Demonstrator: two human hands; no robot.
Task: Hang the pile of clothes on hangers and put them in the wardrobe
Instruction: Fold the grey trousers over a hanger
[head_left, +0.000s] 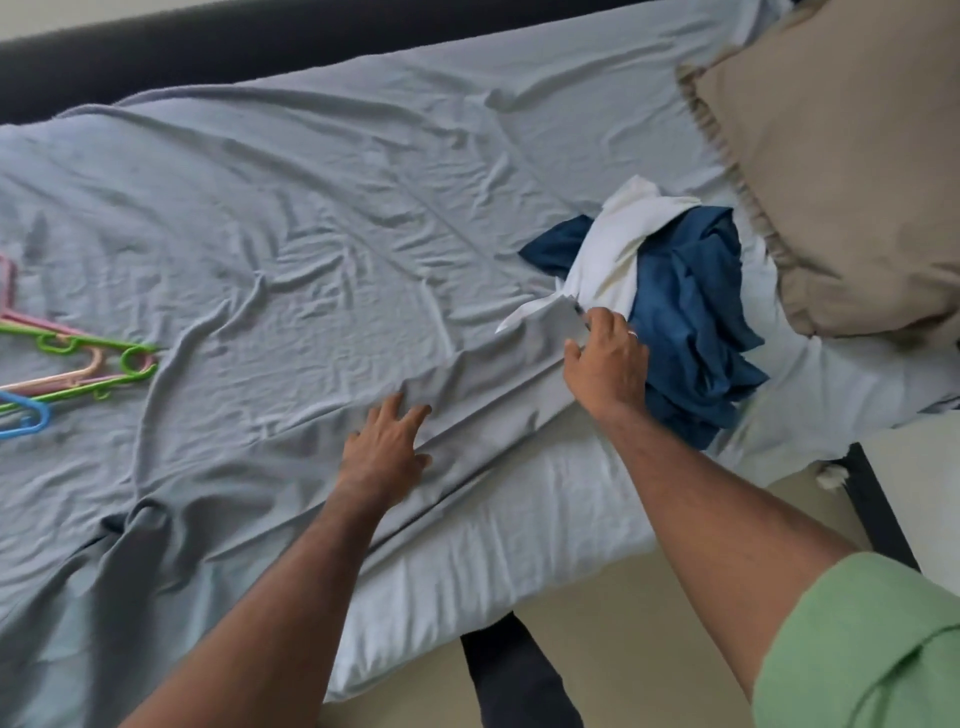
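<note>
The pile of clothes (670, 306) lies on the bed near its front edge, just beside a tan pillow. It is made of a white garment (608, 254) draped loosely over a crumpled dark blue garment (696, 332). The white one runs diagonally across the top, one pale corner trailing out flat onto the sheet. The blue one is bunched in deep folds, spreading out on both sides of the white cloth, and its lower part hangs toward the mattress edge. Well apart, at the bed's far left, a cluster of plastic hangers (67, 364) lies flat and overlapping: green, pink, peach and blue, hooks pointing right.
</note>
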